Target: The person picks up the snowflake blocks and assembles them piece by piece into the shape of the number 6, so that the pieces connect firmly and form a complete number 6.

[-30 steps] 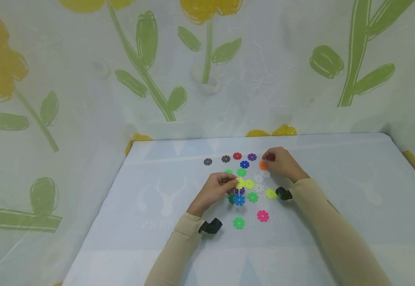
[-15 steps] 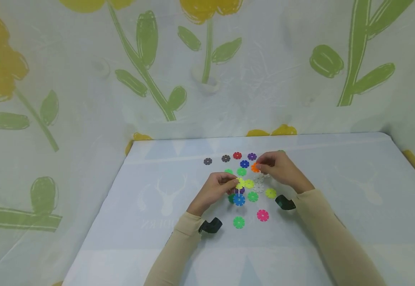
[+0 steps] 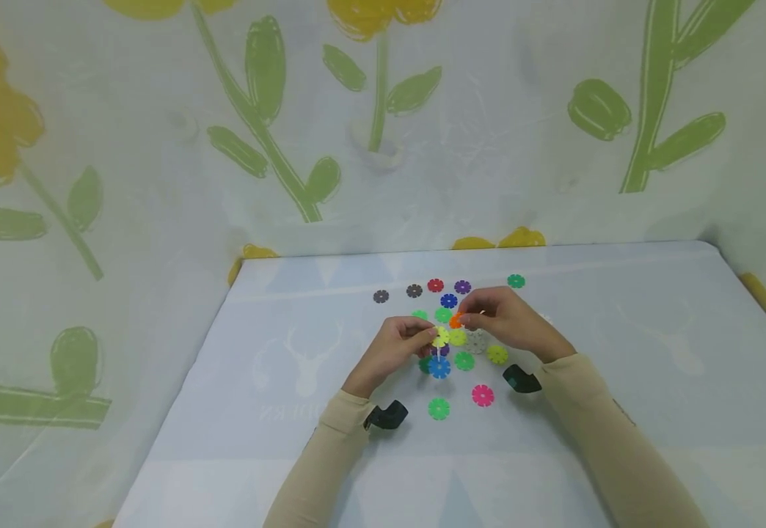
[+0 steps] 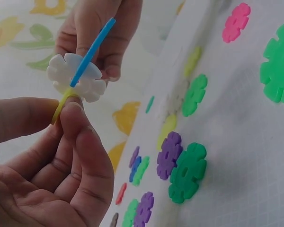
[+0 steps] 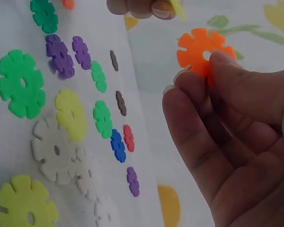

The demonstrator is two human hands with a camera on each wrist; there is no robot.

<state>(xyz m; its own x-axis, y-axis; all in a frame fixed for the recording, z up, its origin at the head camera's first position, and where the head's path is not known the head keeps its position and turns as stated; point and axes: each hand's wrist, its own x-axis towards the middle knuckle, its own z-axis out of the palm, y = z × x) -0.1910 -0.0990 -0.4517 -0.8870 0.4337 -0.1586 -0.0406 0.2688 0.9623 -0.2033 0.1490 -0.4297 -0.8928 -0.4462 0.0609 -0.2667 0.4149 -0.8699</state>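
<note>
My left hand (image 3: 392,352) pinches a yellow notched disc (image 4: 61,108) between thumb and fingertips, up off the table. Joined to it are a white notched disc (image 4: 59,71) and a blue notched disc (image 4: 93,52), slotted across one another. In the head view the blue one hangs lowest and the white shows edge-on. My right hand (image 3: 511,323) holds an orange notched disc (image 5: 196,49) by its edge, thumb on one face. That orange disc is raised, just right of and beyond the yellow one, with a gap between in the right wrist view.
Loose notched discs lie about under the hands: a pink one (image 3: 483,395), a light green one (image 3: 439,408), a yellow one (image 3: 497,355) and several more. Farther back are a grey disc (image 3: 381,296), a red disc (image 3: 435,285) and a green disc (image 3: 516,281). Flower-printed cloth hangs behind the table (image 3: 224,455).
My right hand has moved left and a little nearer with the orange disc, toward the left hand. A green disc at the back right has come into view. The left hand stays about still.
</note>
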